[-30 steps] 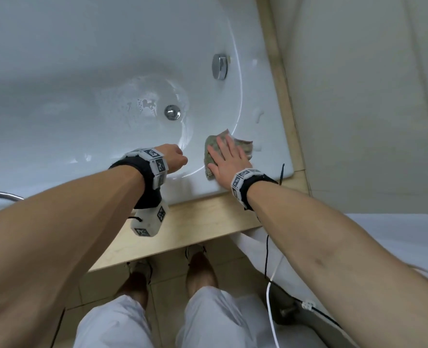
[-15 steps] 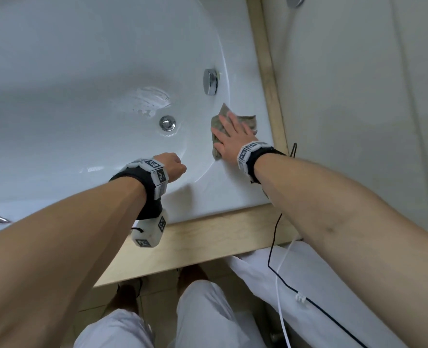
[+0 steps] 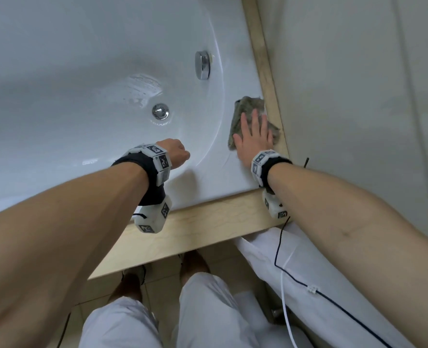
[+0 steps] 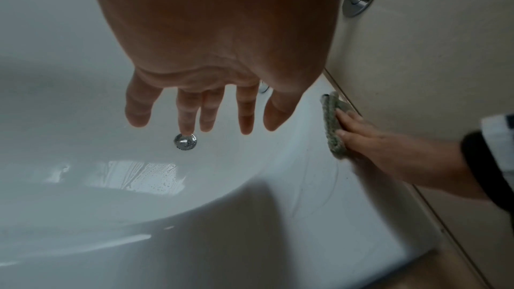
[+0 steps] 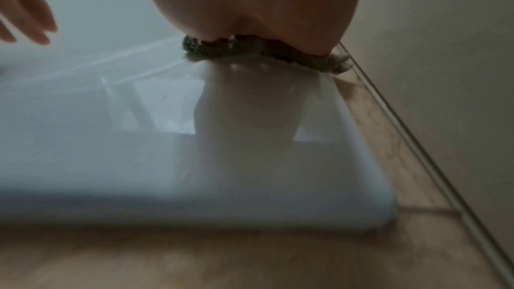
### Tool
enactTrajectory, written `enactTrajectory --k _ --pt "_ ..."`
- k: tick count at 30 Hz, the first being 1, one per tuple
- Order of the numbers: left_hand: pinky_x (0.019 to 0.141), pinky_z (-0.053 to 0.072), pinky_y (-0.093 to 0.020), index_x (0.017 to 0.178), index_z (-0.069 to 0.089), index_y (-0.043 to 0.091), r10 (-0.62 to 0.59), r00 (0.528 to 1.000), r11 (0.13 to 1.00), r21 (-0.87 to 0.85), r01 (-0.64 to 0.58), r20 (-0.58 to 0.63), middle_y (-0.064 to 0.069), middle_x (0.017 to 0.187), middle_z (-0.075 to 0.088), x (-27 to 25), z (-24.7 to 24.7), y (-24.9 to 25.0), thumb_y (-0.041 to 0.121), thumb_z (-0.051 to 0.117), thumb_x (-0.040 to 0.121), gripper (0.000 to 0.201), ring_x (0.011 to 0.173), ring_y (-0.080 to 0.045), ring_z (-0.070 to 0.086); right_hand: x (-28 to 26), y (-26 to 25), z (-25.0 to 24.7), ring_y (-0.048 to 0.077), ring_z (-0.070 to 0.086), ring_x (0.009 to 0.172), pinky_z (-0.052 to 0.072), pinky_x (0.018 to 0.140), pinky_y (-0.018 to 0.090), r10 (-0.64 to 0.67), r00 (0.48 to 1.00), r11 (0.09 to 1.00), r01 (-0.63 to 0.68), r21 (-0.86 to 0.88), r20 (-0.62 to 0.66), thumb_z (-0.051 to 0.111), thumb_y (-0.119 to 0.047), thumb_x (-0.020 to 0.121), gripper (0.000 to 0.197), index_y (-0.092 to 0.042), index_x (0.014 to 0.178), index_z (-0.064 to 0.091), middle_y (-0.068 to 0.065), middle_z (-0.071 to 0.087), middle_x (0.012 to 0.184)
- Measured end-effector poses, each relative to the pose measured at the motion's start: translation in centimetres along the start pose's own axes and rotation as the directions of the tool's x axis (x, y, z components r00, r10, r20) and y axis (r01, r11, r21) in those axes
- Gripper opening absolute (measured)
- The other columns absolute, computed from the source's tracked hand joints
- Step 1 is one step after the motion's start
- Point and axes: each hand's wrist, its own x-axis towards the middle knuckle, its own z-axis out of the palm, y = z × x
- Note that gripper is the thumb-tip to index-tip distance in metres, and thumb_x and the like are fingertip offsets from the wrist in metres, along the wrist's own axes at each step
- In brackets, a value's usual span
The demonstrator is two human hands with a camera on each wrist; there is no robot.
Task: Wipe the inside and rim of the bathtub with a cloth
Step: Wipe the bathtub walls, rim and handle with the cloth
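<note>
Item: cloth [image 3: 248, 109], grey-green, folded, lying on the flat rim of the bathtub [image 3: 235, 177] at its drain end, far edge touching the wooden ledge [image 3: 265, 69] along the wall.

Item: my right hand [image 3: 254, 136], fingers straight and spread, palm pressing flat on the cloth.

Item: my left hand [image 3: 176, 153], holding nothing, hanging over the basin beside the rim with fingers loose and pointing down.

Item: round metal drain plug [image 3: 160, 111] on the tub floor; chrome overflow knob [image 3: 202, 64] on the end wall above it.
</note>
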Motion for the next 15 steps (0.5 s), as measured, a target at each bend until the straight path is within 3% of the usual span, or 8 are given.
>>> enactTrajectory --k 6,9,15 --pt "0.085 0.038 -0.029 0.127 0.059 0.005 -0.009 1.000 1.000 0.006 0.009 0.021 -0.015 0.132 0.056 -0.3 0.1 -2.1 0.022 0.047 0.096 0.037 0.120 -0.034 0.052 -7.3 -3.5 3.8 0.034 -0.010 0.150 0.002 0.121 0.052 -0.041 0.999 0.997 0.042 -0.067 0.006 0.021 -0.047 0.101 0.066 -0.021 0.155 -0.006 0.012 -0.013 0.163" --pt "0.091 0.041 -0.031 0.126 0.060 0.006 -0.037 0.999 0.999 0.016 0.036 0.027 -0.014 0.131 0.057 -0.1 0.2 -3.1 0.022 0.048 0.096 0.036 0.119 -0.034 0.053 -9.1 -5.6 4.9 0.036 -0.017 0.148 -0.006 0.119 0.053 -0.138 0.988 0.988 0.142 -0.060 0.068 0.020 -0.051 0.100 0.068 -0.023 0.155 -0.009 0.011 -0.019 0.162" --pt "0.094 0.041 -0.032 0.124 0.061 0.009 -0.075 0.997 0.997 0.002 0.075 0.016 -0.011 0.130 0.058 0.8 -0.2 -3.4 0.023 0.049 0.095 0.034 0.118 -0.032 0.053 -5.3 -5.3 3.2 0.032 -0.013 0.149 -0.006 0.118 0.051 -0.290 0.954 0.945 0.297 -0.135 0.071 0.023 -0.053 0.100 0.065 -0.030 0.156 0.001 0.005 -0.014 0.163"
